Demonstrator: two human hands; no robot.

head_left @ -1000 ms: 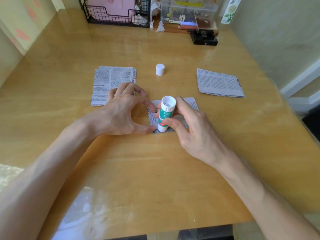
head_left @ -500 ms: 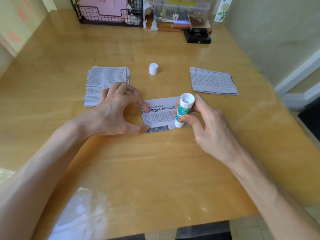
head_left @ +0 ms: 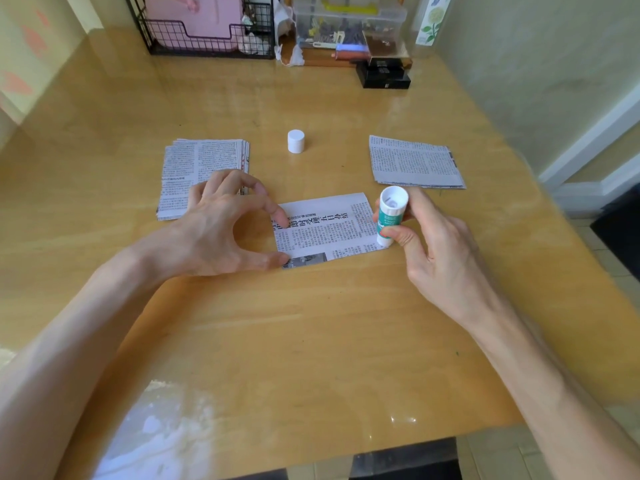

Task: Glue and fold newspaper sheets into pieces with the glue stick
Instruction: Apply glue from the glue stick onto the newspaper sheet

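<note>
A small newspaper sheet (head_left: pixel 325 226) lies flat at the middle of the wooden table (head_left: pixel 311 341). My left hand (head_left: pixel 221 226) presses its left edge down with thumb and index fingertip. My right hand (head_left: pixel 433 247) grips a green and white glue stick (head_left: pixel 389 216), held upside down with its lower end on the sheet's right edge. The stick's white cap (head_left: pixel 295 141) stands alone behind the sheet. A stack of cut newspaper sheets (head_left: pixel 194 171) lies at the left, partly under my left hand. Folded newspaper pieces (head_left: pixel 414 162) lie at the right.
At the table's back edge stand a black wire basket (head_left: pixel 207 46) with a pink item, a clear plastic box (head_left: pixel 349 26) of small things and a black box (head_left: pixel 386 76). A wall runs along the right side, and the table's front edge is near me.
My right hand has drawn the glue stick rightward across the sheet, from near my left thumb to the right edge. My left hand has stayed on the left edge.
</note>
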